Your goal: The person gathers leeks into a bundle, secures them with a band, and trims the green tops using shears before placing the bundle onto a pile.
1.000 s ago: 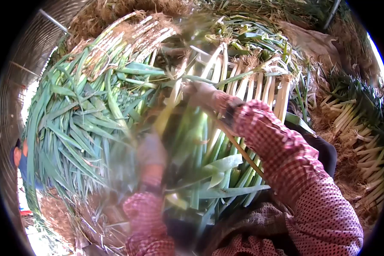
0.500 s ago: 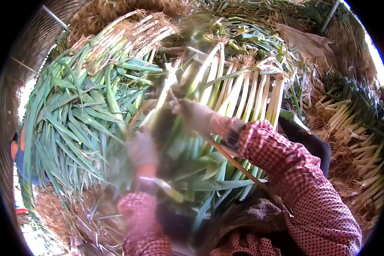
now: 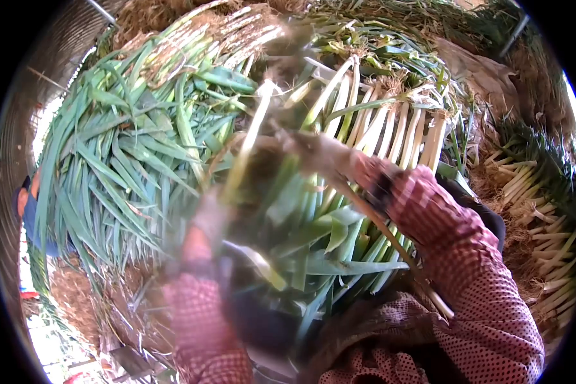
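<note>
My left hand (image 3: 210, 214), gloved and blurred, is closed round the lower part of a leek (image 3: 253, 134), whose white root end points up. To its right, my right hand (image 3: 320, 153) is smeared by motion, and its fingers cannot be made out. A long brown stick (image 3: 381, 224) runs from beside that hand down to the right, under the forearm. Cleaned leeks (image 3: 390, 137) lie in a row beyond and beside my right hand, white stems up and green leaves towards me.
A big heap of green leeks (image 3: 128, 160) fills the left side. More leeks (image 3: 550, 237) lie along the right edge. A brown sheet (image 3: 477, 70) is at the upper right. Part of another person (image 3: 31, 211) shows at the far left.
The view has shifted slightly. My right hand has moved a little to the right, away from my left hand and the leek, and the stick has shifted with it.
</note>
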`<state>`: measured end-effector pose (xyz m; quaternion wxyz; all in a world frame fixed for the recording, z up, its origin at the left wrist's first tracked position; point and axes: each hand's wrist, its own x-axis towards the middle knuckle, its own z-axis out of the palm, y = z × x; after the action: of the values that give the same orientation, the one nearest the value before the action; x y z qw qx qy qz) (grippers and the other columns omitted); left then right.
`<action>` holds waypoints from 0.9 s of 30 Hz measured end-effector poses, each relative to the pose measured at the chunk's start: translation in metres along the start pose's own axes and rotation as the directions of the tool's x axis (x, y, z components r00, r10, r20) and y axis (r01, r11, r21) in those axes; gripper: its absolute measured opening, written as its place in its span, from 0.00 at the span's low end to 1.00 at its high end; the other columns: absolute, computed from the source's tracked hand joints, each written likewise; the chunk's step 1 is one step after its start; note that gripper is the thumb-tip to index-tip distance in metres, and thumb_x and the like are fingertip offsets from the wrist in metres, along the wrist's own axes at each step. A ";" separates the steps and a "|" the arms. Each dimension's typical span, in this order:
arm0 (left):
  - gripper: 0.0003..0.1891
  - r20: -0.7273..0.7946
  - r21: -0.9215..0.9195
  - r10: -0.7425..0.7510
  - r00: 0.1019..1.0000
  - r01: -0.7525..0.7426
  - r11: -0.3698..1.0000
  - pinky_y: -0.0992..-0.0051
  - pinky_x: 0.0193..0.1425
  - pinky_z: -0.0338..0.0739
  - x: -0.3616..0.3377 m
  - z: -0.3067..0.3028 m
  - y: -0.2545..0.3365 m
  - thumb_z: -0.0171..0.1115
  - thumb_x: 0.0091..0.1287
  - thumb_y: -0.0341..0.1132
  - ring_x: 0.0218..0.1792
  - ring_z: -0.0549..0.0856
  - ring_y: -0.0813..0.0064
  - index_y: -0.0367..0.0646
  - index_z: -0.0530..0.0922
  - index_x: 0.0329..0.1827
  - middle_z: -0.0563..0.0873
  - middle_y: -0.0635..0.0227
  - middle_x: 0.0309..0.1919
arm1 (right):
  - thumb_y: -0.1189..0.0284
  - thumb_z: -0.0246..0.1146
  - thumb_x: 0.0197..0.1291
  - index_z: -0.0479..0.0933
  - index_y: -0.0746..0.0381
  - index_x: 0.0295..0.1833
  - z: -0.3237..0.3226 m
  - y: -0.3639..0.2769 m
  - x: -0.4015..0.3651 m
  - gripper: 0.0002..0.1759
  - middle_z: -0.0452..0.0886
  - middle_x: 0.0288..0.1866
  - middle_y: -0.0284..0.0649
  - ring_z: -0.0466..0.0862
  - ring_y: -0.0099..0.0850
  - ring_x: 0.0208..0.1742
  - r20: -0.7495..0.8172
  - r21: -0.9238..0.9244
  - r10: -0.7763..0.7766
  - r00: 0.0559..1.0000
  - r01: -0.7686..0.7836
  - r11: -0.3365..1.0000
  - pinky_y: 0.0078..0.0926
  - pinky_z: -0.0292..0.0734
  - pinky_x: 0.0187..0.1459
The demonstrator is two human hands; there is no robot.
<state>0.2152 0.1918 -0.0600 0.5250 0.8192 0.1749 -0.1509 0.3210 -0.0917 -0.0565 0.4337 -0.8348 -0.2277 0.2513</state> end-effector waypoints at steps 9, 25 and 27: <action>0.12 -0.294 0.918 0.338 0.894 0.165 0.362 0.57 0.45 0.85 0.009 0.056 0.031 0.65 0.64 0.30 0.42 0.91 0.51 0.43 0.78 0.49 0.90 0.53 0.41 | 0.74 0.71 0.46 0.69 0.62 0.73 0.051 -0.001 -0.096 0.43 0.85 0.53 0.41 0.86 0.32 0.52 0.152 0.009 -0.073 0.986 0.073 0.997 0.25 0.82 0.52; 0.20 -0.255 0.870 0.192 0.948 0.139 0.472 0.55 0.53 0.83 -0.004 0.059 0.044 0.71 0.62 0.36 0.48 0.89 0.49 0.44 0.79 0.57 0.89 0.51 0.48 | 0.67 0.76 0.49 0.74 0.63 0.66 -0.002 0.002 0.055 0.37 0.84 0.59 0.40 0.86 0.31 0.55 -0.189 0.360 0.322 0.928 -0.239 0.902 0.28 0.84 0.54; 0.25 -0.171 0.787 0.219 0.961 0.000 0.617 0.59 0.49 0.84 0.001 0.046 0.038 0.70 0.62 0.31 0.45 0.91 0.52 0.39 0.79 0.63 0.89 0.49 0.49 | 0.68 0.73 0.60 0.67 0.66 0.75 -0.018 0.004 0.067 0.39 0.78 0.68 0.42 0.82 0.35 0.62 -0.152 0.312 0.260 0.954 -0.204 0.928 0.33 0.84 0.58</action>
<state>0.2303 0.1354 -0.0483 0.0998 0.9865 0.1061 -0.0743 0.3839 -0.0648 -0.0662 0.5393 -0.8026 -0.0447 0.2510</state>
